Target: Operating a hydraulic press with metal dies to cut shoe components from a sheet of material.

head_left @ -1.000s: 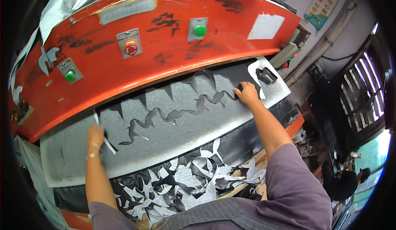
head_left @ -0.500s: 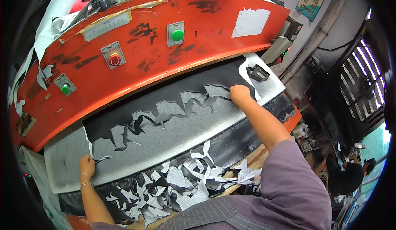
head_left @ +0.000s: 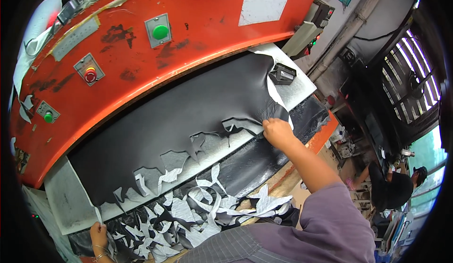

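A wide black sheet of leather-like material point(head_left: 174, 107) with a pale backing lies across the grey bed point(head_left: 71, 206) of a red press. Its near edge is ragged, with several notches where shapes have been cut out. My right hand point(head_left: 279, 133) is closed on that edge towards the right, and the sheet wrinkles beside the fingers. At the near left corner, my left hand point(head_left: 98, 237) pinches a narrow strip of the same sheet. Right of the sheet, a small black metal block, perhaps a cutting die point(head_left: 283, 74), rests on the bed.
The red press front point(head_left: 118, 74) rises behind the bed, carrying green buttons point(head_left: 160, 32) and a red button point(head_left: 90, 75). Black and white scraps point(head_left: 188, 216) are heaped along the near side. Another person in dark clothes point(head_left: 391, 185) is at the far right.
Both hands have moved nearer to me, drawing the black sheet over the bed. Its notched edge now lies close to the bed's front edge, and my view has shifted.
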### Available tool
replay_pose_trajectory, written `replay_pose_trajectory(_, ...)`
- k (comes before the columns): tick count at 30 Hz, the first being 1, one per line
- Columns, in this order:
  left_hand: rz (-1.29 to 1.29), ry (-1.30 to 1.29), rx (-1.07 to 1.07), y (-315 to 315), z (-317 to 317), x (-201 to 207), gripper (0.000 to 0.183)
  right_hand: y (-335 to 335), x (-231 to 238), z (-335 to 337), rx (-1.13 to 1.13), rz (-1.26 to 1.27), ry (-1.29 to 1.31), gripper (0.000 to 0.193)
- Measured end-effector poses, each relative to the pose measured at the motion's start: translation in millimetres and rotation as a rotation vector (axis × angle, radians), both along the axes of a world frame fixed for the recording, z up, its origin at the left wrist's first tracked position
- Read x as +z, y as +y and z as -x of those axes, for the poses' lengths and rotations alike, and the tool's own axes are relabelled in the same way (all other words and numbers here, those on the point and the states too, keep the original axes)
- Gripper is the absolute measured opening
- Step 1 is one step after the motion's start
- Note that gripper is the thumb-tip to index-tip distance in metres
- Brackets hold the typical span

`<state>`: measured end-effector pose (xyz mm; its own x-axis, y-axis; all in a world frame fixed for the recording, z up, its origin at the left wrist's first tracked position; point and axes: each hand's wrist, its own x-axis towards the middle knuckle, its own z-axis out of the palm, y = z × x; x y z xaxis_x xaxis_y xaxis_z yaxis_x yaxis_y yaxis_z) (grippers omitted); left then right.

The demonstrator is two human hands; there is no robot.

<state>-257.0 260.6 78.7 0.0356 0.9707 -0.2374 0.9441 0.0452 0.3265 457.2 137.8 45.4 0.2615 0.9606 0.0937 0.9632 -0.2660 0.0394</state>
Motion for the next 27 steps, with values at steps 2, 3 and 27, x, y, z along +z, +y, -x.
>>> replay_pose_trajectory(2,0.017,-0.006,-0.002,-8.9,7.7,-7.0,0.031,-16.4,-2.6,2.2,0.029,-0.035,0.039,0.007)
replay_pose_trajectory(3,0.023,-0.017,-0.004,-11.8,8.4,-8.7,0.031,-24.2,-1.3,2.5,0.025,-0.025,0.04,0.007)
replay_pose_trajectory(27,-0.131,0.066,-0.462,-98.8,-287.9,-23.1,0.029,-0.9,-0.2,-154.6,-0.032,-0.112,0.007,0.026)
